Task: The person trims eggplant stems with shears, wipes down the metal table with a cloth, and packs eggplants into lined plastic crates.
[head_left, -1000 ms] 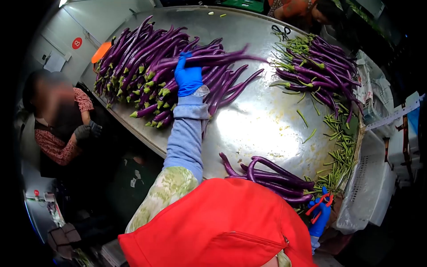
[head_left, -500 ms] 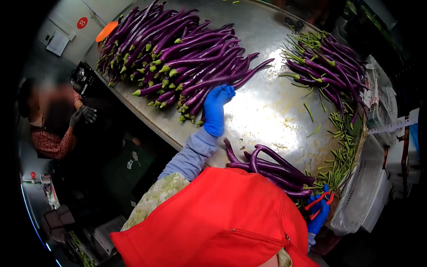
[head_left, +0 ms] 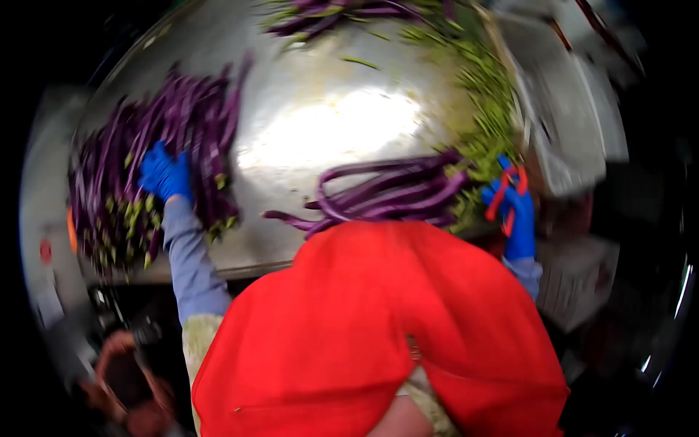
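Observation:
A large pile of purple eggplants [head_left: 200, 109] lies at the left of the metal table, green stem ends toward the near edge. My left hand [head_left: 165, 173], in a blue glove, rests on the pile with its fingers apart. Several long eggplants [head_left: 393, 191] lie near the table's front edge, before the red apron. At their right end my right hand [head_left: 515, 207], gloved in blue, is closed around red-handled scissors [head_left: 502, 195]. The blades cannot be made out. The view is blurred by motion.
Cut green stems [head_left: 488, 109] lie heaped along the right side of the metal table [head_left: 251, 244]. More eggplants [head_left: 320, 20] are at the far side. White crates [head_left: 561, 109] stand beyond the right edge. Another person [head_left: 131, 379] is at the lower left.
The view has swung to the right. My left hand first held eggplants above the pile, then was at the pile's near right side; now it lies on the pile, fingers spread. My right hand keeps the scissors.

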`<action>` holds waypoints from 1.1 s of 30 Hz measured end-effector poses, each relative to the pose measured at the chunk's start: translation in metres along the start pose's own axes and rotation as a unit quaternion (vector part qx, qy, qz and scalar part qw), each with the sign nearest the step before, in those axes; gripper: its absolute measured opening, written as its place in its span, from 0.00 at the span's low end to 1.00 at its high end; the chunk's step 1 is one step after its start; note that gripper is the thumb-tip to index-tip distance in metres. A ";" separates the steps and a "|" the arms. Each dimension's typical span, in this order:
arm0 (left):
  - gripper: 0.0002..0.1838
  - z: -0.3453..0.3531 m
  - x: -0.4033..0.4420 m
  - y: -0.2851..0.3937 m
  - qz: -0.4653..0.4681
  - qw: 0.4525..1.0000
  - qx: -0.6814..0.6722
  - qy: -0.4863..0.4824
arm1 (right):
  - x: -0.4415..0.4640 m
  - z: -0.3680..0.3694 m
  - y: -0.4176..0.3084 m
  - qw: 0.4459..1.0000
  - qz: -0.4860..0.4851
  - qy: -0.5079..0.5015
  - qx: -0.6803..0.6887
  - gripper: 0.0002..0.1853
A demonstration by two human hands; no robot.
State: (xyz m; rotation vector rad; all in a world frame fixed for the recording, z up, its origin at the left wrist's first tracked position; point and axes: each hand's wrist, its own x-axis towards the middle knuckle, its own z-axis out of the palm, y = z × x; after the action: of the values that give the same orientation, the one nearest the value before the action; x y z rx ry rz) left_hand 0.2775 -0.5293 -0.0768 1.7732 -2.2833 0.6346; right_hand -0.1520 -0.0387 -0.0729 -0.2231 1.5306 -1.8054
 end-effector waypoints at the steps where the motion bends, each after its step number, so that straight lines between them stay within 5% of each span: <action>1: 0.31 -0.034 -0.003 0.006 -0.018 0.999 0.009 0.036 | -0.001 0.008 -0.005 1.000 -0.005 -0.005 0.009 0.31; 2: 0.29 -0.037 0.007 0.053 0.071 0.986 -0.066 0.136 | -0.004 -0.006 -0.001 1.000 -0.013 0.019 0.004 0.31; 3: 0.25 -0.066 0.005 0.091 0.157 0.924 -0.332 0.109 | 0.000 -0.011 0.003 1.000 -0.012 0.013 0.001 0.31; 5: 0.30 -0.103 -0.038 0.168 0.221 0.787 -0.572 -0.064 | 0.003 -0.014 0.012 0.999 -0.019 0.023 0.029 0.31; 7: 0.35 -0.115 -0.094 0.235 0.321 0.683 -0.609 -0.245 | 0.001 -0.014 0.019 0.998 -0.007 0.029 0.046 0.31; 9: 0.38 -0.112 -0.136 0.289 0.458 0.667 -0.497 -0.313 | -0.016 -0.019 0.022 0.998 0.002 0.040 0.045 0.32; 11: 0.34 -0.116 -0.144 0.322 0.467 0.702 -0.427 -0.326 | -0.011 -0.020 0.024 0.999 0.002 0.024 0.042 0.32; 13: 0.29 -0.098 -0.121 0.336 0.437 0.634 -0.467 -0.435 | -0.011 -0.020 0.027 0.999 -0.003 0.019 0.038 0.32; 14: 0.25 -0.087 -0.111 0.337 0.314 0.546 -0.522 -0.575 | -0.013 -0.018 0.023 0.999 0.000 0.027 0.036 0.32; 15: 0.22 -0.085 -0.103 0.335 0.233 0.557 -0.519 -0.605 | -0.012 -0.020 0.026 0.999 -0.001 0.033 0.042 0.32; 17: 0.20 -0.087 -0.096 0.328 0.219 0.626 -0.429 -0.613 | -0.025 -0.030 0.035 0.997 -0.001 0.051 0.053 0.31; 21: 0.20 -0.089 -0.103 0.330 0.448 0.637 -0.393 -0.489 | -0.019 -0.029 0.039 0.997 0.012 0.036 0.060 0.31; 22: 0.21 -0.084 -0.119 0.336 0.452 0.600 -0.487 -0.445 | -0.017 -0.024 0.038 0.997 0.019 0.040 0.058 0.31; 25: 0.27 -0.114 -0.134 0.359 0.452 0.668 -0.368 -0.463 | -0.009 -0.011 0.039 0.996 0.030 0.058 0.064 0.28; 28: 0.27 -0.105 -0.128 0.372 0.428 0.611 -0.377 -0.550 | -0.003 -0.011 0.044 0.996 0.039 0.051 0.055 0.24; 31: 0.25 -0.081 -0.123 0.370 0.357 0.488 -0.408 -0.684 | -0.006 -0.011 0.043 0.996 0.039 0.061 0.058 0.25; 33: 0.24 -0.087 -0.117 0.366 0.360 0.499 -0.411 -0.673 | -0.005 -0.017 0.048 0.996 0.036 0.065 0.055 0.27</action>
State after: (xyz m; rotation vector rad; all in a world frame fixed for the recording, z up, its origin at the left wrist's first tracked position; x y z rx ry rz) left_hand -0.0504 -0.3168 -0.1256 0.5021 -2.9459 -2.2804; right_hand -0.1381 -0.0225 -0.1191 0.0026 1.5026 -1.8719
